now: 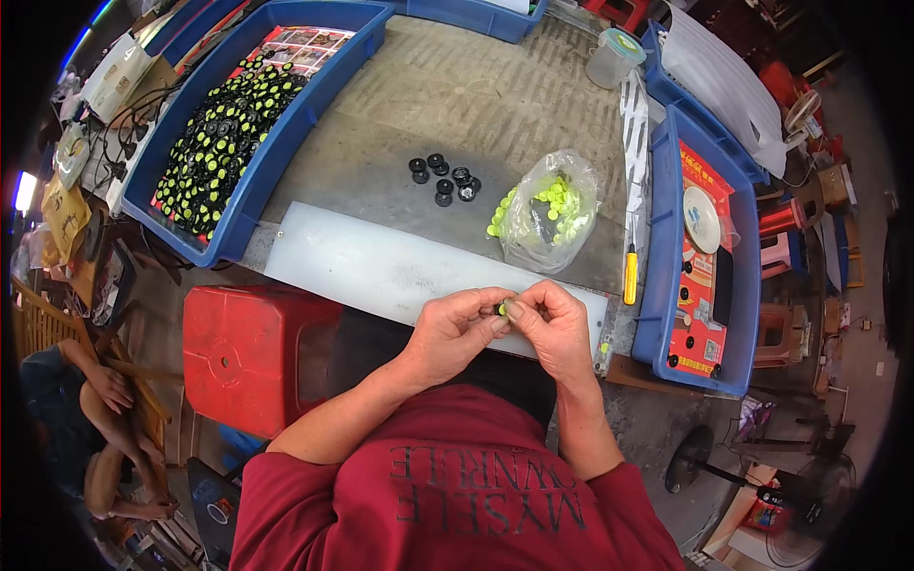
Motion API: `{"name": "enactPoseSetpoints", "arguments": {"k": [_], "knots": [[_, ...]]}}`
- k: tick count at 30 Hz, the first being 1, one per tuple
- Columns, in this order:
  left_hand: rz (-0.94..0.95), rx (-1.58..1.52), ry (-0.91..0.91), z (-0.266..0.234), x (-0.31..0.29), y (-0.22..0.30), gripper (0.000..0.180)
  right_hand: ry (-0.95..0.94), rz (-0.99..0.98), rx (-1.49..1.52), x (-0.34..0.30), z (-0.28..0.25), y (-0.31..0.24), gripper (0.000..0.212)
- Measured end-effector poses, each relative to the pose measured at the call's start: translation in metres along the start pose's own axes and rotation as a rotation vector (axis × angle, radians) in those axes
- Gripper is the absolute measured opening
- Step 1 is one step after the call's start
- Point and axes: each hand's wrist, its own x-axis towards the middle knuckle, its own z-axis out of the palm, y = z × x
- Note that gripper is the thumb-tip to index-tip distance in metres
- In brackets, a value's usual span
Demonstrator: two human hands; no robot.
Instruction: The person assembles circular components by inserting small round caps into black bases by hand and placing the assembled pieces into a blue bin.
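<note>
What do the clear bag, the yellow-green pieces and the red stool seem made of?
Clear bag: apparently thin plastic film; glossy, crinkled, translucent.
Yellow-green pieces: probably plastic, uniformly bright; finish too small to tell.
Red stool: likely moulded plastic, slightly glossy, rounded corners.

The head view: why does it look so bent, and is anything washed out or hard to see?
In the head view, edges bow toward a dark rim, as on the right-hand blue tray; in the head view, a light at far left burns out to white; in the head view, the fingertips partly cover the small piece, so its shape is unclear.
</note>
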Motion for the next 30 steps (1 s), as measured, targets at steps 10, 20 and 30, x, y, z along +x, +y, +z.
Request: {"name": "enactPoseSetpoints", "arguments": {"k": [10, 20, 30], "knots": [[-0.030, -0.032, 0.082, 0.003, 0.001, 0.003, 0.020, -0.022, 0.016, 0.025, -0.001, 0.000, -0.005, 0.010], [-0.015, -0.064, 0.078, 0.001, 0.001, 0.001, 0.019, -0.041, 0.021, 0.058, -0.002, -0.001, -0.004, 0.013], [-0.002, 0.058, 0.040, 0.003, -0.002, 0.009, 0.013, 0.002, -0.178, -0.294, -0.002, 0.002, -0.004, 0.027]]}}
